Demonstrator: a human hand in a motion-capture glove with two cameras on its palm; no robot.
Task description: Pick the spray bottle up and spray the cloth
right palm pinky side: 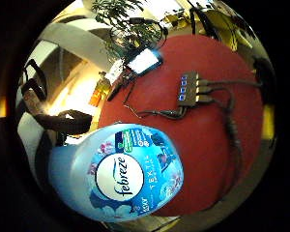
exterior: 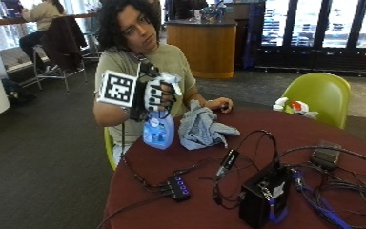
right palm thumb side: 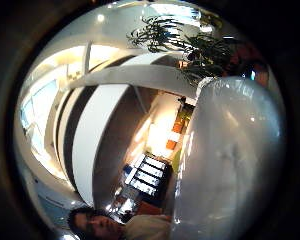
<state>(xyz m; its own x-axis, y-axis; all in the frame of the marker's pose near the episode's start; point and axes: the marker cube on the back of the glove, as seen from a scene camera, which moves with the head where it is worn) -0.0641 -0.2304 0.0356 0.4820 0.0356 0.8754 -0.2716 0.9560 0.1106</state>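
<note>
In the outside view my gloved right hand grips the neck and trigger of a light blue Febreze spray bottle, held upright just above the near edge of the round red table. A blue-grey cloth hangs bunched right beside the bottle, held up by the bare left hand. The little finger side palm view shows the bottle's label close to the palm, over the table. In the thumb side palm view the bottle's pale body fills one side.
A USB hub with cables lies near the table's front edge, also seen as the hub beyond the bottle. A black box and tangled cables cover the right half. A green chair stands behind the table.
</note>
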